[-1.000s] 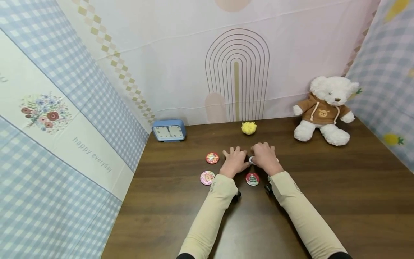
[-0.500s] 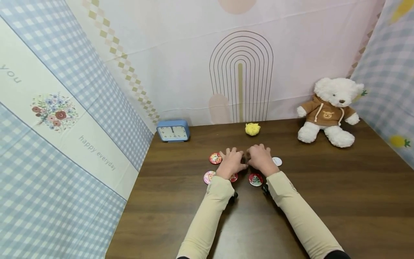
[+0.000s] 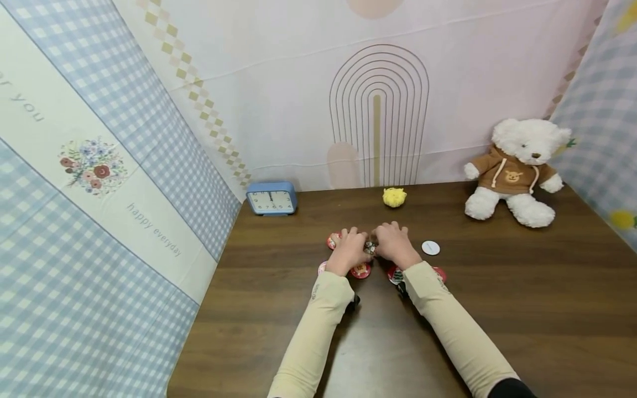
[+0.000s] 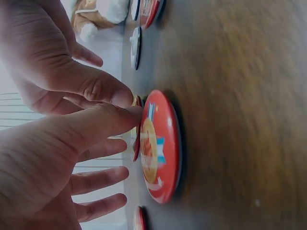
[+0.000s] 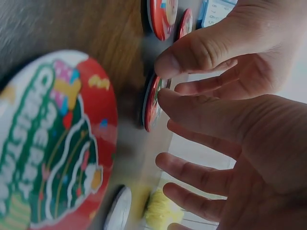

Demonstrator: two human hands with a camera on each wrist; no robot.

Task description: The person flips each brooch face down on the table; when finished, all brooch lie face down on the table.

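Both hands meet over a round button badge (image 3: 370, 247) lying patterned face up on the table. My left hand (image 3: 348, 250) touches its near edge with the thumb, the other fingers spread loosely. Opposite it, my right hand (image 3: 393, 243) has its thumb at the same badge, fingers extended. The two thumbs nearly meet in the left wrist view, partly covering that badge (image 4: 136, 139). Close to the left hand lie a red badge (image 3: 360, 270), a half-hidden red badge (image 3: 332, 241) and a pink badge (image 3: 322, 268). A Christmas-tree badge (image 5: 62, 148) lies below the right hand.
A white, blank-sided badge (image 3: 430, 247) lies right of the right hand. Another red badge (image 3: 440, 273) is partly behind the right sleeve. Along the back stand a blue clock (image 3: 271, 199), a yellow fluffy ball (image 3: 394, 197) and a white teddy bear (image 3: 517, 171).
Both hands have shifted slightly left across the table, uncovering the white badge. A white disc showed between them a second ago; a patterned badge face shows there now. The head view has turned slightly.
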